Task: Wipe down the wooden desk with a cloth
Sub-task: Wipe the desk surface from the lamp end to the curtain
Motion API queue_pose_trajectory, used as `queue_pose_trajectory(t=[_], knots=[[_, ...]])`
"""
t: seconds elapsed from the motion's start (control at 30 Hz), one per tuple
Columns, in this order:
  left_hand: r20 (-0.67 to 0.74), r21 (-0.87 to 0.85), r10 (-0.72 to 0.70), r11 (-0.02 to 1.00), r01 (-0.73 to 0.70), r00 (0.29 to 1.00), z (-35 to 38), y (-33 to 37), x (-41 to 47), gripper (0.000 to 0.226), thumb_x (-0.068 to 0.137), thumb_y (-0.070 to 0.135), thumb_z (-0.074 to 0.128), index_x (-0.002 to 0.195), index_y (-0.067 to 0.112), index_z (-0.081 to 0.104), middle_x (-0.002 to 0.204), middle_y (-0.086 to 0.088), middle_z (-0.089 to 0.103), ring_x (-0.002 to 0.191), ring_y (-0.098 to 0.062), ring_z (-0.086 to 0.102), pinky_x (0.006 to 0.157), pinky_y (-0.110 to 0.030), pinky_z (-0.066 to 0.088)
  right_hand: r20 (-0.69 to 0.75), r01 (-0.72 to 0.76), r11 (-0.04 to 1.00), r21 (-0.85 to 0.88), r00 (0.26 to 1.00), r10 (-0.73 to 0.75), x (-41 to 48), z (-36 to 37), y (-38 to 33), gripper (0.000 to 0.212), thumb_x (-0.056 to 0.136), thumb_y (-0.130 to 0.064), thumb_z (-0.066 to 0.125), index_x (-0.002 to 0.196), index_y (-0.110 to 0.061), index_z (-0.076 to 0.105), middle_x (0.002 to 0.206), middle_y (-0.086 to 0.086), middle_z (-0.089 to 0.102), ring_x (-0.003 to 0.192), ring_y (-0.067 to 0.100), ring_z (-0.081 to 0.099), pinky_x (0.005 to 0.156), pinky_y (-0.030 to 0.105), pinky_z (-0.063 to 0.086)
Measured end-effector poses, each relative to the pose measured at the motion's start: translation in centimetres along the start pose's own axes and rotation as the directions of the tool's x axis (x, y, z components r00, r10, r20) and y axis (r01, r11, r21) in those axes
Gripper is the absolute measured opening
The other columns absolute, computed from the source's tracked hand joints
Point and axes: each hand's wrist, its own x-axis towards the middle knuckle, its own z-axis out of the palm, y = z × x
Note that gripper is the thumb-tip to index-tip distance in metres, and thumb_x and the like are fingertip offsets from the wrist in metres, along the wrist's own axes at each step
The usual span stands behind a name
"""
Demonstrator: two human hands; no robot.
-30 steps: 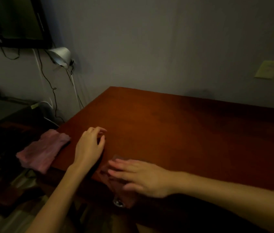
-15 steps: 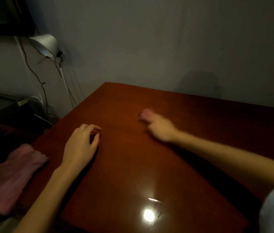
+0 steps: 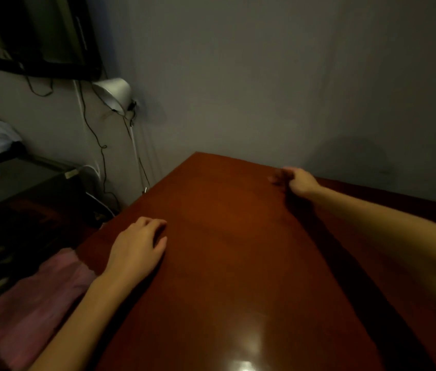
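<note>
Across the glossy table (image 3: 238,263), the right hand (image 3: 300,183) is clutching a cloth (image 3: 275,179) (blurred) at the far edge, the left hand (image 3: 136,250) resting relaxed; overlapping nearward strokes are looking best.

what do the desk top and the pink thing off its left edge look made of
Desk top: reddish-brown wood or veneer, glossy lacquer; a bright glare reflects near the front edge. Pink cloth: soft matte fabric, possibly terry; limp, fuzzy-edged, weave lost to blur.
</note>
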Motion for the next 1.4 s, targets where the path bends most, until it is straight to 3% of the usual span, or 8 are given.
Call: queue_pose_trajectory(t=[0.13,0.3,0.63,0.8,0.87,1.0,1.27,1.4], knots=[[-0.012,0.052,-0.039,0.998,0.039,0.999,-0.3,-0.8,1.9,0.049,0.096,0.038,0.048,0.143,0.031,0.037,0.149,0.003,0.037,0.135,-0.013,0.038,0.115,-0.034,0.026,-0.127,-0.123,0.962,-0.246,0.987,0.094,4.4,2.7,1.2,0.045,0.101,-0.015,0.03,0.146,-0.011,0.032,0.156,0.008,0.023,0.139,0.028,0.029,0.111,0.036,0.028],[-0.056,0.071,-0.112,0.991,0.116,0.992,-2.0,-3.4,2.0,0.048,0.097,0.039,0.043,0.144,0.031,0.035,0.152,0.004,0.031,0.138,-0.009,0.032,0.117,-0.031,0.015,0.131,0.25,0.929,-0.272,0.966,-0.222,8.4,9.1,-9.2,0.046,0.104,-0.02,0.022,0.149,-0.024,0.026,0.157,0.004,0.019,0.143,0.026,0.016,0.117,0.037,0.016],[0.05,0.138,-0.26,0.958,0.251,0.964,-2.2,-5.4,1.2,0.056,0.097,0.047,0.041,0.147,0.025,0.03,0.155,0.0,0.027,0.14,-0.016,0.03,0.115,-0.033,0.022,0.452,0.826,0.562,0.035,0.489,-0.746,-2.4,19.3,-25.4,0.049,0.098,-0.003,0.037,0.143,-0.021,0.039,0.154,-0.001,0.03,0.139,0.016,0.031,0.11,0.033,0.03],[0.127,0.091,-0.1,0.992,0.088,0.987,0.3,-2.8,5.8,0.061,0.099,0.047,0.033,0.152,0.02,0.016,0.16,-0.003,0.008,0.147,-0.018,0.01,0.12,-0.036,0.009,0.057,0.366,0.892,-0.265,0.93,-0.364,5.8,13.8,-14.8,0.058,0.092,0.001,0.037,0.147,-0.012,0.029,0.158,0.008,0.015,0.146,0.022,0.014,0.118,0.033,0.018],[0.136,0.062,-0.042,0.997,0.034,0.99,0.8,-2.5,8.2,0.06,0.1,0.046,0.033,0.151,0.019,0.019,0.16,-0.004,0.01,0.146,-0.019,0.012,0.119,-0.035,0.011,0.001,0.126,0.951,-0.282,0.991,-0.131,9.0,11.8,-12.0,0.061,0.092,-0.001,0.039,0.15,-0.008,0.02,0.159,0.011,0.008,0.146,0.024,0.011,0.117,0.035,0.018],[0.066,0.04,0.021,0.999,-0.024,0.998,2.2,-2.6,11.4,0.052,0.101,0.039,0.036,0.149,0.017,0.028,0.157,-0.002,0.024,0.143,-0.017,0.023,0.115,-0.031,0.022,0.006,0.021,0.957,-0.289,1.0,-0.02,13.6,12.6,-13.4,0.057,0.09,-0.002,0.044,0.145,-0.003,0.027,0.156,0.014,0.017,0.141,0.03,0.025,0.112,0.038,0.028],[0.03,0.126,0.028,0.992,-0.032,0.999,3.0,-2.6,12.3,0.048,0.102,0.034,0.036,0.145,0.015,0.034,0.155,-0.005,0.028,0.141,-0.018,0.029,0.111,-0.031,0.028,0.176,0.319,0.882,-0.347,0.946,-0.273,15.6,17.8,-20.2,0.053,0.094,-0.002,0.039,0.146,-0.013,0.034,0.156,0.005,0.022,0.141,0.025,0.027,0.113,0.036,0.029],[0.123,0.13,0.006,0.991,-0.022,0.992,0.5,-2.9,11.2,0.035,0.097,0.037,0.047,0.123,0.016,0.057,0.125,-0.004,0.058,0.114,-0.022,0.056,0.095,-0.036,0.047,0.243,0.449,0.834,-0.319,0.89,-0.386,12.1,17.4,-19.4,0.059,0.095,0.001,0.036,0.15,-0.016,0.022,0.159,0.003,0.015,0.144,0.022,0.021,0.115,0.034,0.024]])
